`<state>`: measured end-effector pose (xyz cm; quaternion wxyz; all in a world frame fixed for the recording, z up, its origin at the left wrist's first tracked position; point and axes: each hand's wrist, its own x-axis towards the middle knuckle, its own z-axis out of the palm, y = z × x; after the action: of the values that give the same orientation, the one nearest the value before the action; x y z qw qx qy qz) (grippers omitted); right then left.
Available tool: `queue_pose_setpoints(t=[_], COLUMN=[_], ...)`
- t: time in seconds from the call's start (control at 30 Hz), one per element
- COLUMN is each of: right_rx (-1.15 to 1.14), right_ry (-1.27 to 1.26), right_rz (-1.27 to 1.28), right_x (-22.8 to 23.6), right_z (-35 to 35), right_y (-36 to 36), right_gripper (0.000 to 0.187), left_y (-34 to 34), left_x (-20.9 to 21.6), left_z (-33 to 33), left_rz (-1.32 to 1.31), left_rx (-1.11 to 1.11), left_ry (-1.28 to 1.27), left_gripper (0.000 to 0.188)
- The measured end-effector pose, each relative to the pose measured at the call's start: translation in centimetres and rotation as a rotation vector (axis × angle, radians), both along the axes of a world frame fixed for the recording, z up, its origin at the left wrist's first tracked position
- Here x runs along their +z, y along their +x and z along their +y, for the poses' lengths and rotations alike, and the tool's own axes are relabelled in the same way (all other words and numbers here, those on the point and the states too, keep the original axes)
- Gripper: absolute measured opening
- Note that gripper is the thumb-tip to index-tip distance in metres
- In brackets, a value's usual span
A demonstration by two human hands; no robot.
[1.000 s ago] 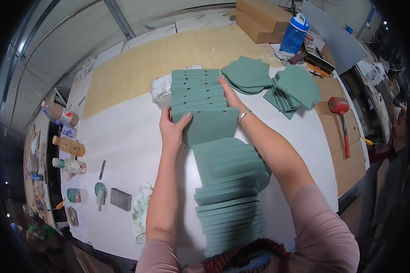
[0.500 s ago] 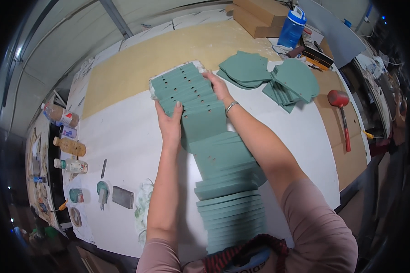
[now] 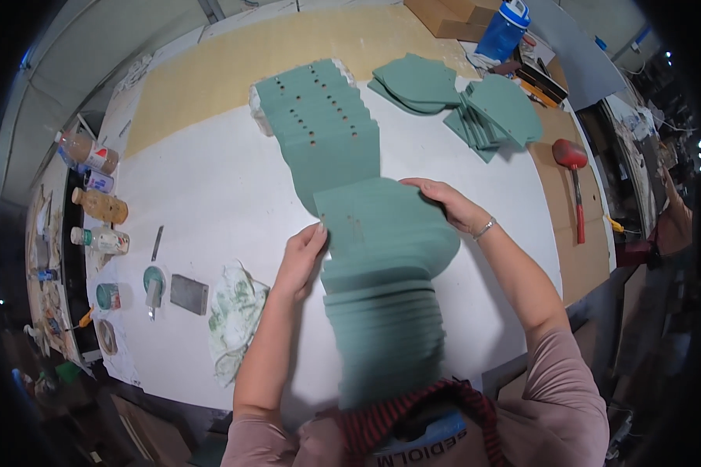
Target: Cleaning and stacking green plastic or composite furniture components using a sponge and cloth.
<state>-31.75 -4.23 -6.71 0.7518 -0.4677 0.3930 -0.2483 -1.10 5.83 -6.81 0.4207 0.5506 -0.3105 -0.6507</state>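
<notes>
The long row of flat green sheets [image 3: 366, 233] overlaps, so each sheet hides most of the one under it. The nearest sheets are blurry. The fingers [image 3: 444, 194] of the right hand [image 3: 455, 206] hide one corner. The small bottles [image 3: 101, 206] at the white desk's [image 3: 210, 179] edge are too tiny to read.

the overlapped sheets [image 3: 343, 148] are a muted sage green, dotted with small dark punched holes; the loose pieces [image 3: 459, 97] share that green. the tabletop [image 3: 210, 194] is white with a mustard-yellow board [image 3: 234, 70] behind it. the mallet [image 3: 572, 156] has a red head, the jug [image 3: 504, 29] is blue, the rag [image 3: 234, 319] white with green smears, the sleeves [image 3: 568, 397] dusty pink
</notes>
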Motion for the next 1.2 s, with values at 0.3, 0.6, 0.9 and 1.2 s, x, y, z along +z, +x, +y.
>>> queue_pose_setpoints(t=[0.3, 0.6, 0.9, 1.2], right_rx=[-0.018, -0.271, -0.268, -0.228], right_ry=[-0.332, -0.738, -0.564, -0.510], right_rz=[0.129, 0.292, 0.295, 0.332], right_x=[2.4, 0.1, 0.0, 1.2], right_z=[8.6, 15.0, 15.3, 13.9], right_y=[0.5, 2.9, 2.8, 3.2], right_gripper=[0.065, 0.086, 0.089, 0.100], left_y=[-1.2, -3.4, 0.0, -1.0], left_x=[0.0, -2.1, -0.8, -4.1], left_z=[4.7, 10.9, 9.6, 7.9], left_rz=[0.369, 0.037, -0.009, -0.071], left_rx=[-0.130, 0.034, -0.290, -0.158], left_ry=[-0.166, -0.398, -0.383, -0.549], left_gripper=[0.079, 0.114, 0.129, 0.118])
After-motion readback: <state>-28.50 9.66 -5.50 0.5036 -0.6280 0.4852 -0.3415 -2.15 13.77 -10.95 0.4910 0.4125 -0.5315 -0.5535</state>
